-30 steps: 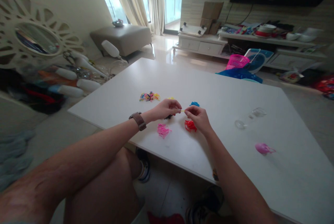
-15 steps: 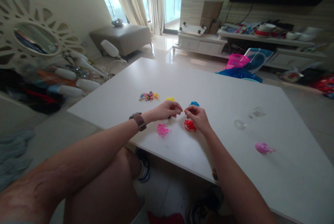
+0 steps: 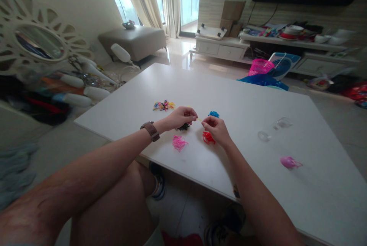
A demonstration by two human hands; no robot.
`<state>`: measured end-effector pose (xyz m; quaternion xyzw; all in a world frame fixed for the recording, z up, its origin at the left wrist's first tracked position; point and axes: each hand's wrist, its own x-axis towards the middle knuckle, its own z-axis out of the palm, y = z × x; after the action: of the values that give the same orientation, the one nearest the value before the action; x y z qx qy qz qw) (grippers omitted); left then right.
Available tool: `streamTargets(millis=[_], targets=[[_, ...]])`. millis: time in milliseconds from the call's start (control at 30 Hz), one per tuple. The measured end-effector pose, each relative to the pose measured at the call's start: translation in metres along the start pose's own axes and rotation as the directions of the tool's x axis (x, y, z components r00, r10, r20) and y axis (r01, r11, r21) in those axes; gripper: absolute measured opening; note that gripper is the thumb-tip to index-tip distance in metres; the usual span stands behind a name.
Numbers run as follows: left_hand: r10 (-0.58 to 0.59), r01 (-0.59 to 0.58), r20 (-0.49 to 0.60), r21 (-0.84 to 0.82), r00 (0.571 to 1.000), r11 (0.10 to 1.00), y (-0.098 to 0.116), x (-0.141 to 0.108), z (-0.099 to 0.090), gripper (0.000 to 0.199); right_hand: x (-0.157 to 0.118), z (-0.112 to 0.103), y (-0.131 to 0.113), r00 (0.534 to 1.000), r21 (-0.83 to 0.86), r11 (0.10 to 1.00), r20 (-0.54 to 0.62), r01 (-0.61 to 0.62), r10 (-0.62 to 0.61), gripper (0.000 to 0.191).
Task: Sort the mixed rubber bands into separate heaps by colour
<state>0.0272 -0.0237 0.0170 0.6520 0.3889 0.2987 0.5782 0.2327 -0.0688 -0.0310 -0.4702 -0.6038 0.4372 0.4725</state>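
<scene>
Above the white table (image 3: 243, 123), my left hand (image 3: 185, 118) and my right hand (image 3: 215, 127) each pinch one end of a thin yellow strand (image 3: 199, 119), drawn out between the fingertips. Whether it is a rubber band or a string I cannot tell. Under my left hand lies a pile of black strands (image 3: 184, 127), partly covered. Nearer me is a pink pile (image 3: 179, 143). A red pile (image 3: 208, 137) sits just below my right hand, partly hidden by it, and a blue pile (image 3: 213, 114) is beyond it. A mixed-colour pile (image 3: 163, 105) lies farther left.
On the table's right side are a clear plastic ring (image 3: 263, 136), a clear plastic piece (image 3: 284, 122) and a pinkish-purple rounded object (image 3: 289, 162) with a loop. Past the far edge stands a pink basket (image 3: 260, 67). White lamp-like shapes (image 3: 97, 93) are close to the left edge.
My left hand has shifted slightly up and left, away from my right hand. More of the yellow strand shows between them, and the black pile is more exposed.
</scene>
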Motion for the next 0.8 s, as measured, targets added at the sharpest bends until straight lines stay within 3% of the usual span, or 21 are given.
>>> streamTargets(millis=[100, 200, 300, 433, 633, 700, 800], targets=[[-0.031, 0.031, -0.166, -0.004, 0.986, 1.000, -0.008, 0.009, -0.018, 0.017, 0.001, -0.002, 0.003, 0.999, -0.012, 1.000, -0.048, -0.016, 0.015, 0.026], [-0.104, 0.123, -0.366, 0.029, 0.925, 0.992, -0.021, 0.016, -0.041, 0.017, 0.003, -0.004, 0.006, 0.997, -0.028, 0.999, -0.081, -0.019, 0.017, 0.027], [-0.185, 0.217, -0.460, 0.018, 0.869, 0.976, -0.035, 0.020, -0.055, 0.015, 0.003, -0.005, 0.009, 0.997, -0.040, 0.999, -0.080, -0.010, 0.006, 0.028], [-0.233, 0.246, -0.430, -0.026, 0.872, 0.969, -0.044, 0.022, -0.056, 0.014, 0.003, -0.004, 0.010, 0.998, -0.052, 0.999, -0.058, -0.006, 0.003, 0.027], [-0.231, 0.224, -0.384, -0.065, 0.894, 0.973, -0.033, 0.019, -0.049, 0.020, 0.004, -0.003, 0.012, 0.999, -0.067, 0.998, -0.043, -0.005, 0.002, 0.024], [-0.234, 0.212, -0.278, -0.107, 0.932, 0.971, -0.027, 0.017, -0.043, 0.027, 0.003, -0.003, 0.011, 0.998, -0.085, 0.996, -0.054, 0.007, -0.011, 0.021], [-0.238, 0.230, -0.030, -0.162, 0.971, 0.959, -0.019, 0.012, -0.028, 0.037, 0.002, -0.001, 0.006, 0.997, -0.117, 0.992, -0.059, 0.042, -0.050, 0.020]])
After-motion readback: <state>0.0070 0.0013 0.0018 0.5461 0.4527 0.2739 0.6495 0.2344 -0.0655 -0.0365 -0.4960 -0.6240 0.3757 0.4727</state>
